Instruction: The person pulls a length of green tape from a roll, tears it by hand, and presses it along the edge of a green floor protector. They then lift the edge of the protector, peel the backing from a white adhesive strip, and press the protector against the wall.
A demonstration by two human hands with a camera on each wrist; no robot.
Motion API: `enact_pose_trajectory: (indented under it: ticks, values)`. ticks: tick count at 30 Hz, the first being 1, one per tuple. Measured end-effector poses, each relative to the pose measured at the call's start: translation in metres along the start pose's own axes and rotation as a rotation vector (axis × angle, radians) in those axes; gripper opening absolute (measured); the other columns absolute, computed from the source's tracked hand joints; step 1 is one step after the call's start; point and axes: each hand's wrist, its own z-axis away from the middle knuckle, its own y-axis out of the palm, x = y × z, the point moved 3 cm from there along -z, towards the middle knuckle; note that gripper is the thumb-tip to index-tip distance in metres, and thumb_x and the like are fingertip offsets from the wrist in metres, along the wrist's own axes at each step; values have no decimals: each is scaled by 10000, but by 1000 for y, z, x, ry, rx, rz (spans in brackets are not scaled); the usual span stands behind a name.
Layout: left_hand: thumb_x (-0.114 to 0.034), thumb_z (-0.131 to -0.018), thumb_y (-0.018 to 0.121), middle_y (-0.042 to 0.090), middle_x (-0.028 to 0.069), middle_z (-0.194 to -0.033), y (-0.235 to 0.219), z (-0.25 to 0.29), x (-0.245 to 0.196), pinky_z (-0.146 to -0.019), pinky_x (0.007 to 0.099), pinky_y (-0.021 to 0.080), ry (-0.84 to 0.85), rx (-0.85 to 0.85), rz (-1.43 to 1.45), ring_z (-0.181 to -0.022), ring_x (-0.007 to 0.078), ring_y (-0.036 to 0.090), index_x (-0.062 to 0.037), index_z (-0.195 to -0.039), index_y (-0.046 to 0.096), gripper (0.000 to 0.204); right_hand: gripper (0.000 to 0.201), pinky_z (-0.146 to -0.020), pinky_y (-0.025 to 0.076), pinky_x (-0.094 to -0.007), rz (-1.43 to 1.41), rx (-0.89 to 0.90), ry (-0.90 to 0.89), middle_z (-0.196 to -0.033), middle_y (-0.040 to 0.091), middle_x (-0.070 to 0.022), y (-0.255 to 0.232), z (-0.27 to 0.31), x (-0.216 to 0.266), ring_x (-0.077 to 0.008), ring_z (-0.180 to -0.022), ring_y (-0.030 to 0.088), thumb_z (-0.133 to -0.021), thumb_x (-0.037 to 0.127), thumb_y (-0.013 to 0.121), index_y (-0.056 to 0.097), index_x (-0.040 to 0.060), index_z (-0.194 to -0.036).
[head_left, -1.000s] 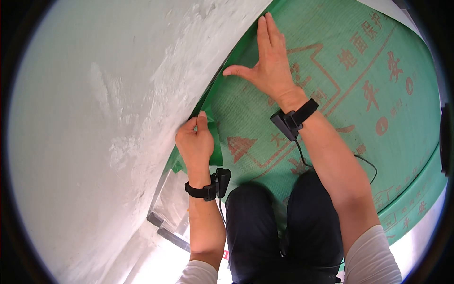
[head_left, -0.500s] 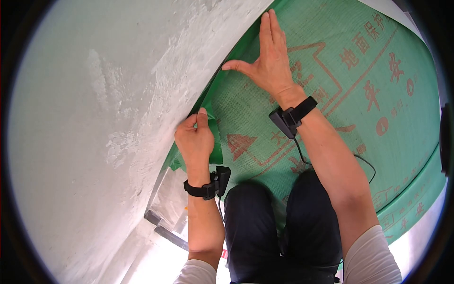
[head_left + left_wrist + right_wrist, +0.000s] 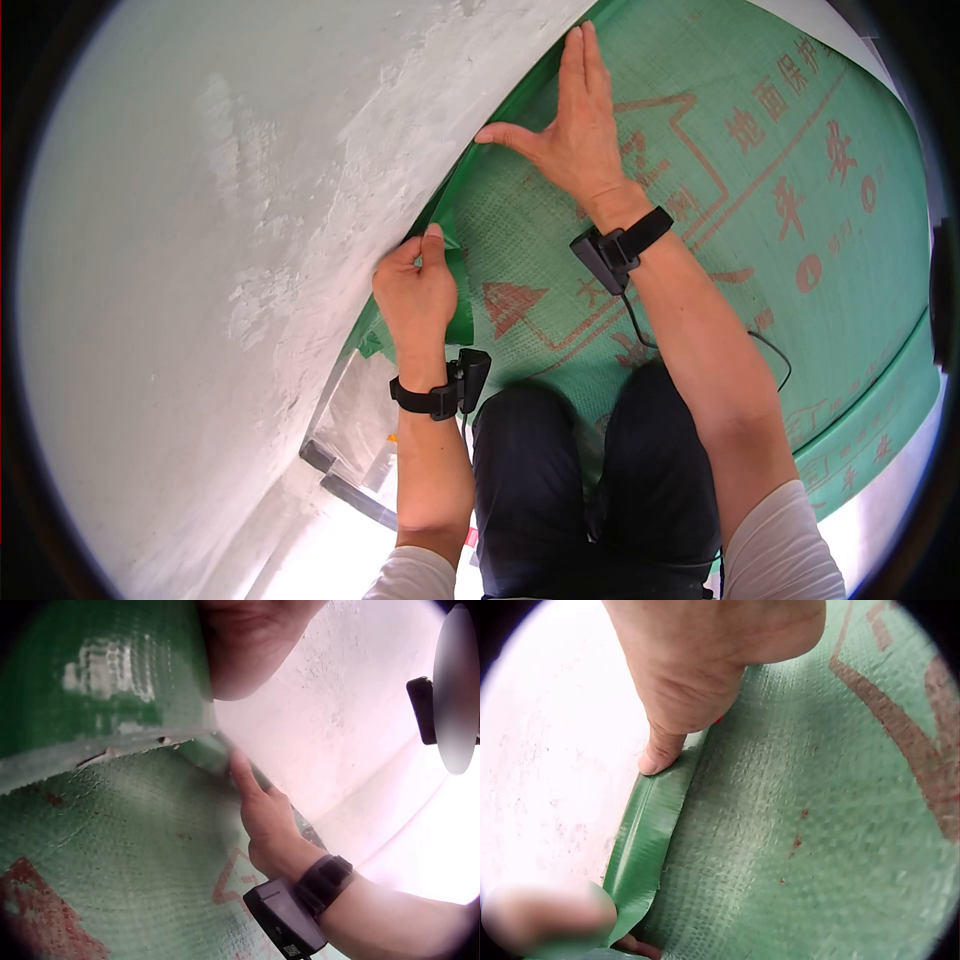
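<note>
A strip of green tape [image 3: 649,832] runs along the seam between the white wall and a green woven floor-protection sheet [image 3: 600,330] with red print. My left hand [image 3: 415,292] pinches the loose end of this tape near the wall's foot; in the left wrist view the tape's wide flap [image 3: 105,682] hangs over the sheet. Farther up the seam lies my right hand [image 3: 578,145], its fingers straight and its thumb spread out. The right wrist view shows that thumb [image 3: 660,754] pressing on the tape beside the wall.
The scuffed white wall [image 3: 230,230] rises at the left. My knees [image 3: 530,440] are on or close over the sheet. A dark-edged clear panel [image 3: 360,420] is at the lower left, below the tape end. Thin cables [image 3: 785,365] trail from the wrist cameras.
My right hand has slid slightly farther up along the seam, thumb still on the tape. The left hand keeps its pinch almost in place. The head view has shifted a little.
</note>
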Motion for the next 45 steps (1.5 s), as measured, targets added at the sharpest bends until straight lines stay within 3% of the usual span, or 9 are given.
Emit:
enact_pose_trajectory:
  ticks: [8, 10, 45]
  values:
    - [-272, -920, 633, 368, 110, -492, -2, 1, -4, -501, 383, 330, -36, -7, -1, -479, 226, 326, 37, -659, 561, 411, 1275, -1066, 391, -517, 37, -52, -51, -1511, 267, -324, 1, 6, 7, -472, -1330, 366, -587, 591, 862, 254, -108, -1463]
    - [-278, -917, 631, 380, 119, -495, -2, -1, -4, -508, 390, 337, -26, -6, -34, -481, 240, 337, 36, -660, 568, 410, 1274, -1073, 301, -658, -23, -4, 16, -1500, 261, -348, 3, 7, 11, -477, -1377, 316, -568, 619, 842, 274, -131, -1427]
    - [-307, -899, 630, 537, 163, -516, -9, 2, -11, -577, 401, 444, -79, -9, -34, -504, 307, 551, -7, -745, 703, 345, 1392, -1066, 295, -679, -13, 5, 2, -1511, 211, -373, 15, 24, 37, -503, -1371, 316, -533, 690, 818, 187, -133, -1461]
